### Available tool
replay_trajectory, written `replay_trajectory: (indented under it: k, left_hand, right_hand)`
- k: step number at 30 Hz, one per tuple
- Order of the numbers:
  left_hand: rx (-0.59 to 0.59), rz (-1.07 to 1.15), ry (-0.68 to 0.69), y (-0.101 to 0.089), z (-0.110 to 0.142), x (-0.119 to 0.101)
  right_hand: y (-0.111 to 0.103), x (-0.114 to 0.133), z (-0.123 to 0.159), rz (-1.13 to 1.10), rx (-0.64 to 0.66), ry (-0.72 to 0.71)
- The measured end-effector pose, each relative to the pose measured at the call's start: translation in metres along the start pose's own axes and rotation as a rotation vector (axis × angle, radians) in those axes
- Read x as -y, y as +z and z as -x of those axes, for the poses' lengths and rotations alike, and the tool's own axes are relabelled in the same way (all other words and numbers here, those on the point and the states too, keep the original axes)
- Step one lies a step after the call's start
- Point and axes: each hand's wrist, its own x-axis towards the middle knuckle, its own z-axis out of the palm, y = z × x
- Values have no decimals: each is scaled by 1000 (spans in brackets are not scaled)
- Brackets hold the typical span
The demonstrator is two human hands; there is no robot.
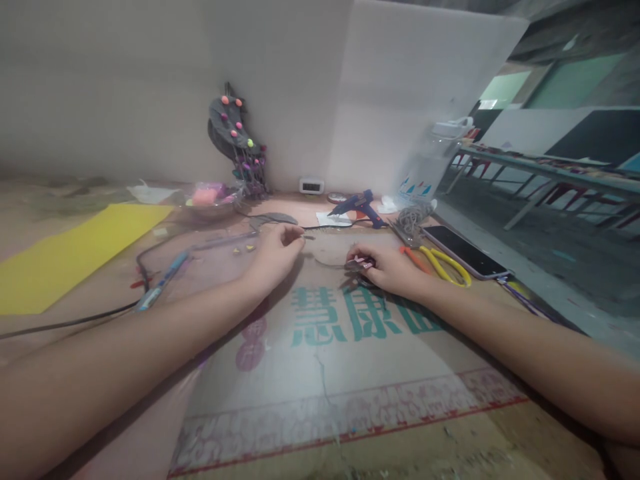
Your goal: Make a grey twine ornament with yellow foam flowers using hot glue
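Observation:
My left hand (277,253) is closed in a pinch above the cardboard, and a short thin grey bit shows at its fingertips, too blurred to name. My right hand (387,267) has its fingers curled around a small dark and pinkish piece (361,264) whose kind I cannot make out. From that piece a thin grey strand (330,264) curves toward the left hand; whether it reaches those fingers is unclear. Under both hands lies a printed cardboard sheet (295,387) with green characters. Yellow-handled scissors (445,265) lie just beyond the right wrist.
A blue glue gun (357,205) rests behind the hands, near a small digital clock (311,186). Grey yarn (415,215), a phone (465,251) and a bottle (425,160) stand right. Left are yellow paper (85,253), a blue pen (165,279) and a pompom-covered moon decoration (225,127).

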Motion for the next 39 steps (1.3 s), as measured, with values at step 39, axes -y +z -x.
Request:
replay_trajectory:
  k: [39]
  left_hand:
    - [375, -565, 725, 2, 28, -20]
  right_hand:
    - [1, 27, 6, 41, -157, -129]
